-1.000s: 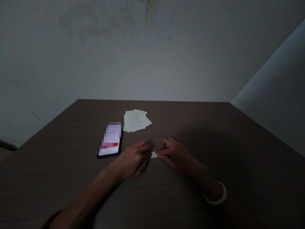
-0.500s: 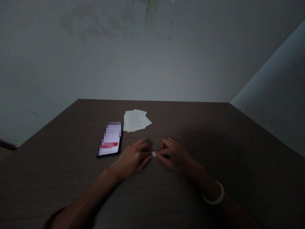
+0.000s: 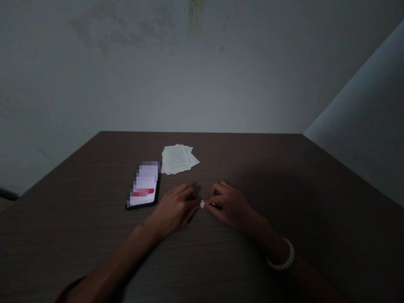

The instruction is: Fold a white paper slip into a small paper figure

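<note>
Both of my hands rest on the dark wooden table (image 3: 284, 176), fingertips meeting over a small folded piece of white paper (image 3: 202, 204). My left hand (image 3: 175, 209) pinches the paper from the left, its fingers curled. From the right, my right hand (image 3: 229, 205) pinches the same piece; a white bracelet (image 3: 282, 261) circles its wrist. Only a tiny corner of the paper shows between the fingertips.
A phone (image 3: 144, 190) with a lit screen lies flat to the left of my hands. Behind it sits a small stack of white paper sheets (image 3: 178, 159). Grey walls close the table at the back and on the right.
The visible strip of paper between my fingertips has shrunk to a small corner as the hands closed together. The view has shifted slightly.
</note>
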A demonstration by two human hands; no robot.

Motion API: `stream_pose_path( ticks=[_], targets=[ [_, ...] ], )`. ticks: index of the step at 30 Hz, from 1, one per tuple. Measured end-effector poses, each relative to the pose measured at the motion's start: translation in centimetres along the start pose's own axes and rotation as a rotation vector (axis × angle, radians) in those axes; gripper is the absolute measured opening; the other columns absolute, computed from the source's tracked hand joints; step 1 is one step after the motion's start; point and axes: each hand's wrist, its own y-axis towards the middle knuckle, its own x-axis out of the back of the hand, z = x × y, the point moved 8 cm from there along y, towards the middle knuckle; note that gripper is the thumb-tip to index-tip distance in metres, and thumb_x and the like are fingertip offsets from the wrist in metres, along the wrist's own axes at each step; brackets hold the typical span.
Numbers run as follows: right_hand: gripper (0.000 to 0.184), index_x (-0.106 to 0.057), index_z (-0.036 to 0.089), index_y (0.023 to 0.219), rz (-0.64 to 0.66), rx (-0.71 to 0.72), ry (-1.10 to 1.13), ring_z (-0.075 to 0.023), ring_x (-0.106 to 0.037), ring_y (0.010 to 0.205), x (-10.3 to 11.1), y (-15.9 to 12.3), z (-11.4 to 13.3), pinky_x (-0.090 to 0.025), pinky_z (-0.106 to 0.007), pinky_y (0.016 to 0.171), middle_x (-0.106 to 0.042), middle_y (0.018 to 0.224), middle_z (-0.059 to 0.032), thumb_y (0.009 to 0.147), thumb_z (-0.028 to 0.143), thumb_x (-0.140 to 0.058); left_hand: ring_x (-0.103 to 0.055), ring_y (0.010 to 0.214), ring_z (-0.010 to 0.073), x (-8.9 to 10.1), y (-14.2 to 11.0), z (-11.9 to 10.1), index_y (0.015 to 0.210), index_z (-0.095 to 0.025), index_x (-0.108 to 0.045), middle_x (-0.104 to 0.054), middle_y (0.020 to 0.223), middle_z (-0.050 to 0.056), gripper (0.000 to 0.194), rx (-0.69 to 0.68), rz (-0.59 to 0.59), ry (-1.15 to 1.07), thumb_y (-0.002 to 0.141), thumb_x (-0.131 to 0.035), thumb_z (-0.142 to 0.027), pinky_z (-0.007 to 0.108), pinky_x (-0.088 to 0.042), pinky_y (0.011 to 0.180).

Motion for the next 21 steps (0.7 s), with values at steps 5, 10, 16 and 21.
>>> stream_pose_path(
  ticks=[5, 10, 16, 21],
  targets=[
    [0.013, -0.073, 0.022, 0.084, -0.004, -0.001, -0.015, -0.0175, -0.050, 0.083, 0.02, -0.02, 0.12, -0.038, -0.030, 0.074, -0.059, 0.086, -0.0040, 0.090, 0.026, -0.062, -0.050, 0.088, 0.0228, -0.16, 0.25, -0.87, 0.095, -0.016, -0.067, -0.057, 0.092, 0.008, 0.023, -0.084, 0.066, 0.131, 0.097, -0.045, -0.023, 0.037, -0.044, 0.075],
    [0.013, -0.072, 0.020, 0.081, -0.010, -0.009, -0.047, -0.0180, -0.051, 0.084, -0.07, 0.12, 0.53, -0.038, -0.031, 0.073, -0.061, 0.086, -0.0044, 0.089, 0.025, -0.062, -0.049, 0.092, 0.0243, -0.26, 0.30, -0.86, 0.095, -0.015, -0.067, -0.056, 0.095, 0.010, 0.022, -0.081, 0.107, 0.130, 0.096, -0.046, -0.023, 0.039, -0.046, 0.078],
    [0.017, -0.068, 0.018, 0.078, -0.032, -0.023, -0.054, -0.0180, -0.052, 0.085, -0.44, 0.14, 0.84, -0.040, -0.030, 0.074, -0.063, 0.086, -0.0042, 0.092, 0.025, -0.060, -0.050, 0.091, 0.0235, 0.01, 0.07, -0.53, 0.094, -0.016, -0.068, -0.055, 0.094, 0.009, 0.027, -0.032, 0.095, 0.072, 0.098, -0.043, -0.024, 0.037, -0.046, 0.075],
    [0.012, -0.070, 0.020, 0.085, -0.040, -0.060, -0.022, -0.0180, -0.052, 0.086, -0.57, -0.03, 0.60, -0.040, -0.030, 0.074, -0.063, 0.087, -0.0032, 0.091, 0.025, -0.062, -0.050, 0.089, 0.0230, 0.36, -0.04, -0.29, 0.098, -0.019, -0.070, -0.054, 0.091, 0.008, 0.026, -0.005, 0.065, 0.018, 0.097, -0.045, -0.026, 0.035, -0.045, 0.072]
  ],
)
